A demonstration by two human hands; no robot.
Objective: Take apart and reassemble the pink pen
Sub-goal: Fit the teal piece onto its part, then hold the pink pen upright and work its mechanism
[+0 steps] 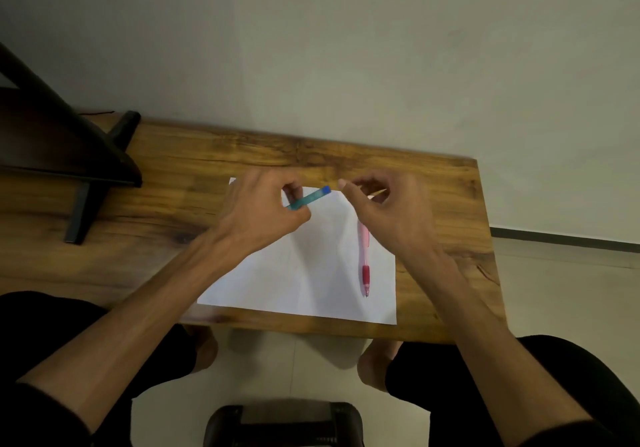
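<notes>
The pink pen (364, 259) lies whole on the right side of a white paper sheet (304, 273), red grip and tip pointing toward me. My left hand (263, 211) grips a teal pen barrel with a blue end (310, 198) above the sheet's far edge. Just right of it hovers my right hand (384, 211), fingers curled and pinched near a thin pale piece (377, 193); what that piece is I cannot tell. The right hand covers the pink pen's top end.
The sheet rests on a wooden table (173, 204) against a pale wall. A dark stand with a leg (79, 211) occupies the table's left end. The table's right edge is close to my right hand. Below the front edge sits a dark stool (284, 426).
</notes>
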